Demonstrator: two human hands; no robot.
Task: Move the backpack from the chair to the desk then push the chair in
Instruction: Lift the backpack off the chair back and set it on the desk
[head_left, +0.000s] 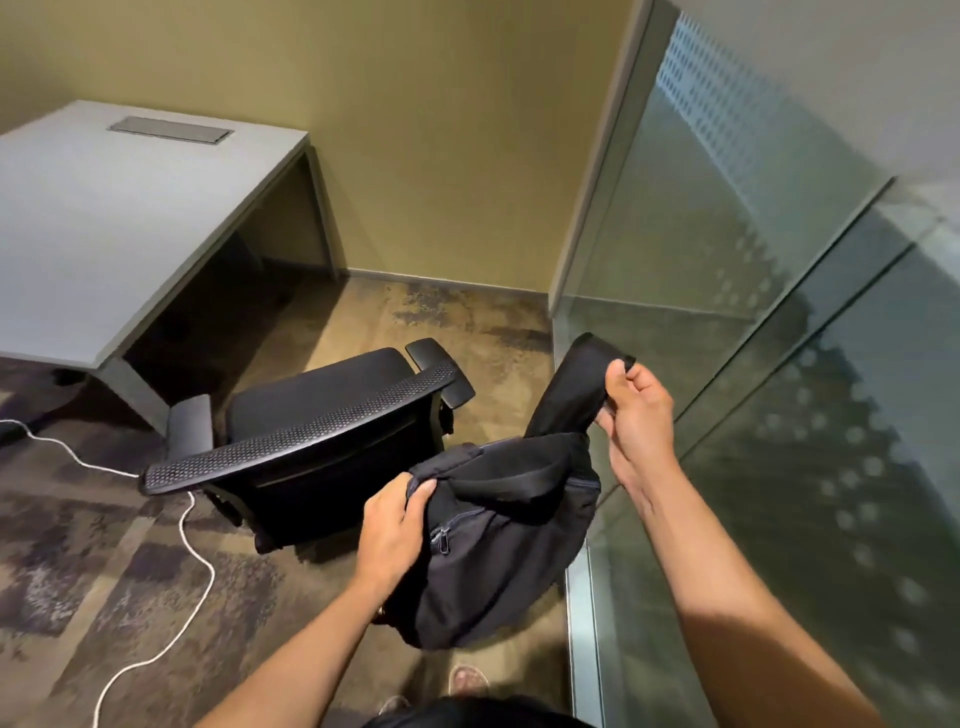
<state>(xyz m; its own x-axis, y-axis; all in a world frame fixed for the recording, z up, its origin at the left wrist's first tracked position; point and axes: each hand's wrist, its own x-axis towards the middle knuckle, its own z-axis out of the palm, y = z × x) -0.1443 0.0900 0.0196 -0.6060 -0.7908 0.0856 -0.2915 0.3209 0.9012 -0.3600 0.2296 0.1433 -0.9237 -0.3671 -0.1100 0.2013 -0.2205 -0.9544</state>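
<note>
Head view: both hands hold a black fabric backpack (498, 540) in mid-air, off the black mesh office chair (311, 441). Left hand (392, 525) clutches its top; right hand (636, 410) pinches a strap. Grey table (104, 234) stands beyond, carpet between.

Black backpack (498, 530) held off empty black chair (322, 415), grey desk (104, 234) bare

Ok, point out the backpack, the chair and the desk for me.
backpack (498, 551): head view, on its front panel beside the zipper.
chair (322, 387): head view, on the seat cushion.
desk (119, 208): head view, on the bare grey top.
</note>
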